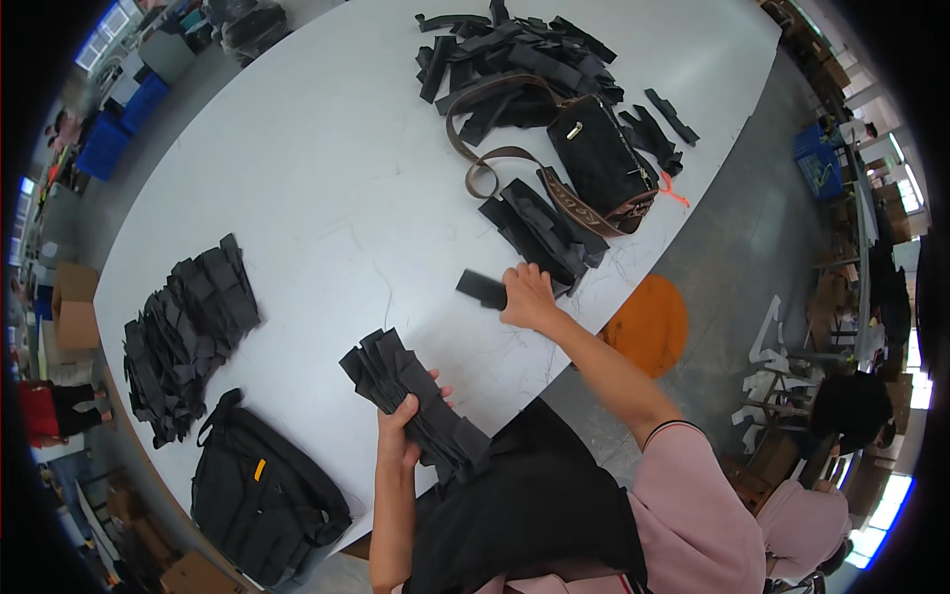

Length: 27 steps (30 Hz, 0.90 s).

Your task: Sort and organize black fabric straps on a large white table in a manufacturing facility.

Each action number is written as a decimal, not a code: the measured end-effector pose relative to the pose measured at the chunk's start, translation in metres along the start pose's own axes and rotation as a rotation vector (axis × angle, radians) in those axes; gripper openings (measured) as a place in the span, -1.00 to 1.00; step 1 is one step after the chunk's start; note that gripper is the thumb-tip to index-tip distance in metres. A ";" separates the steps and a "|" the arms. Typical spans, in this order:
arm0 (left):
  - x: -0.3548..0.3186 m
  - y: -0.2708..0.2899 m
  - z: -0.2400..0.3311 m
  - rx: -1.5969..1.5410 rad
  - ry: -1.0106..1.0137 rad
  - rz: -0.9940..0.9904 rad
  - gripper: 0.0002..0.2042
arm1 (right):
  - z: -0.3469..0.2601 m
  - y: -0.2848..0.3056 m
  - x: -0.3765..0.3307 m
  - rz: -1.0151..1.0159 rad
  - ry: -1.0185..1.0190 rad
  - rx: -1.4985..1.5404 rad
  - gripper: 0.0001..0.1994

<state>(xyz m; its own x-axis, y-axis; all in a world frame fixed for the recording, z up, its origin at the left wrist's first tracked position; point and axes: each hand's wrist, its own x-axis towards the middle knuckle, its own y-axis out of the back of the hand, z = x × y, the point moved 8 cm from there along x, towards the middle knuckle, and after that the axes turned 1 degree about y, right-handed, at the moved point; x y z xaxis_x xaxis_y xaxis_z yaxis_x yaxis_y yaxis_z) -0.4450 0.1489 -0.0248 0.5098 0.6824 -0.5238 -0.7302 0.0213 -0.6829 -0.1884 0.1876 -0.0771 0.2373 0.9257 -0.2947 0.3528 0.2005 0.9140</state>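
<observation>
The left hand (398, 428) grips a fanned stack of black pieces (414, 398) at the near edge of the white tabletop (327, 178); its fingers are wrapped around the stack, with the thumb on top. The right hand (526, 297) is stretched out to about 1 o'clock from the left hand and lies on a single black piece (481, 288). The fingers press flat on the right end of this piece; I cannot tell if they pinch it.

Just beyond the right hand, at 1 o'clock, lies a small pile of black pieces (542, 233), and it touches the brown strap (500, 163) of a black quilted bag (599, 158). Farther away at 12 o'clock is a large heap of black strips (515, 59). At 9 o'clock from the left hand, well apart, lies another layered heap of black pieces (188, 332). A black backpack (262, 500) hangs over the tabletop edge at 8 o'clock.
</observation>
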 end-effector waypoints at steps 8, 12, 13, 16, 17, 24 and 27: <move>-0.002 0.010 -0.002 -0.033 -0.028 0.082 -0.41 | 0.035 0.037 0.013 0.327 -0.132 -0.028 -0.37; -0.005 0.022 -0.007 0.005 -0.024 0.067 -0.41 | 0.028 0.028 0.013 0.330 -0.188 -0.025 -0.33; -0.006 0.026 -0.008 0.005 -0.023 0.070 -0.41 | 0.031 0.030 0.015 0.311 -0.200 0.006 -0.34; -0.006 0.030 -0.010 -0.012 -0.011 0.082 -0.41 | 0.042 0.037 0.029 0.277 -0.248 0.062 -0.38; -0.006 0.029 -0.012 -0.013 -0.002 0.082 -0.41 | 0.047 0.038 0.031 0.261 -0.279 0.087 -0.42; -0.002 0.021 -0.017 0.025 0.045 0.043 -0.39 | 0.037 0.028 0.019 0.240 -0.267 0.195 -0.48; -0.002 0.017 -0.018 0.032 0.057 0.041 -0.40 | 0.012 0.036 0.010 0.347 -0.072 0.167 -0.47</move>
<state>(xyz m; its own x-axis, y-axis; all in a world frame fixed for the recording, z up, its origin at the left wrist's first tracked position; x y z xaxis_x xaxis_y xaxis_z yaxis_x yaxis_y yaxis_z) -0.4503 0.1346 -0.0446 0.5038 0.6401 -0.5800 -0.7646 0.0181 -0.6442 -0.1622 0.1996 -0.0508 0.4293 0.9032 -0.0005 0.3818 -0.1810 0.9064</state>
